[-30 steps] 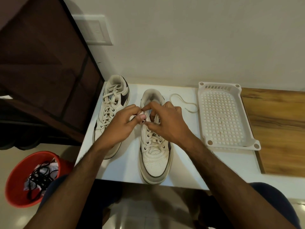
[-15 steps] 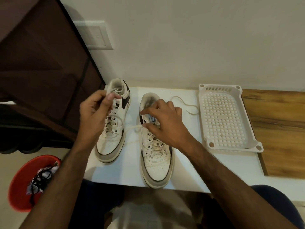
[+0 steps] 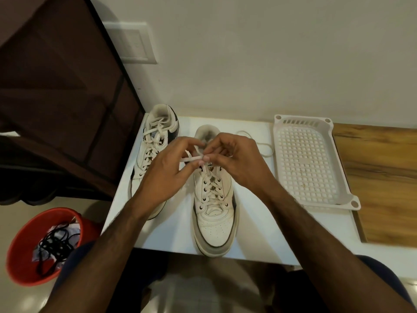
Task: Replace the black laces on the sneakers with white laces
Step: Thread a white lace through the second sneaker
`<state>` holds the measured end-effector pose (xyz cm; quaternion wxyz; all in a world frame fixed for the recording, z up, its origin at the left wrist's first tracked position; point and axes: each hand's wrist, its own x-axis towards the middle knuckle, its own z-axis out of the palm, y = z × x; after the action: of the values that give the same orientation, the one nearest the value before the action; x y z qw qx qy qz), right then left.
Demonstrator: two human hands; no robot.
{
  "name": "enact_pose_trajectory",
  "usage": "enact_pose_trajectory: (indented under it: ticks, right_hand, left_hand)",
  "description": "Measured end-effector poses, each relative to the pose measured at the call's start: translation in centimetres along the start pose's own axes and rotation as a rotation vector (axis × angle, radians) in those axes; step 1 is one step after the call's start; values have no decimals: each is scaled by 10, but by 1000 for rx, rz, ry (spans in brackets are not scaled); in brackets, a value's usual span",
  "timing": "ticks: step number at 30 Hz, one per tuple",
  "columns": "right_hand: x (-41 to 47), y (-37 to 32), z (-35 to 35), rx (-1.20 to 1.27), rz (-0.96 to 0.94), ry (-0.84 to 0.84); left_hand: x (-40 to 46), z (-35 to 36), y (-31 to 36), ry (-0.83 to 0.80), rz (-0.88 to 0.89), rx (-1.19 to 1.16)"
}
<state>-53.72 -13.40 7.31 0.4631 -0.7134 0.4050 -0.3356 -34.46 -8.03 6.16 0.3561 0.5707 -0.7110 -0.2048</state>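
Note:
Two white sneakers stand side by side on a white table [image 3: 252, 222], toes toward me. The left sneaker [image 3: 155, 141] is fully laced in white. The right sneaker [image 3: 214, 206] is laced in white up most of its eyelets. Over its upper eyelets my left hand [image 3: 164, 175] pinches a white lace end [image 3: 190, 158]. My right hand [image 3: 237, 163] pinches the lace right beside it, fingertips nearly touching. A loose loop of white lace [image 3: 265, 146] trails behind my right hand. Black laces [image 3: 55, 245] lie in a red bucket.
A white perforated plastic tray [image 3: 282, 154] sits at the table's right, next to a wooden surface [image 3: 381, 177]. The red bucket [image 3: 20, 258] stands on the floor at lower left. A dark brown cabinet [image 3: 56, 98] rises along the left side. A wall lies behind.
My left hand, which had pulled lace out to the left over the left sneaker, has come back to the right sneaker's top. Both hands now meet there on the lace.

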Motion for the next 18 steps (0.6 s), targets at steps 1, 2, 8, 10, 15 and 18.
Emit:
enact_pose_trajectory:
  ticks: [1,2,8,10,15,18]
  right_hand:
    - [0,0,-2,17,11,13]
    - [0,-1,-4,41,19,25]
    - [2,0,-14,25,42,140]
    - [4,5,-22,-176,46,144]
    - [2,19,-16,-451,123,-1]
    - [3,15,-6,-429,170,75]
  left_hand:
    - [2,1,3,32,1,-48]
    - [4,2,5,52,12,-73]
    - [10,12,5,72,38,19]
    - [10,13,3,76,-6,29]
    - [7,20,1,110,-29,71]
    - [8,24,1,125,-36,60]
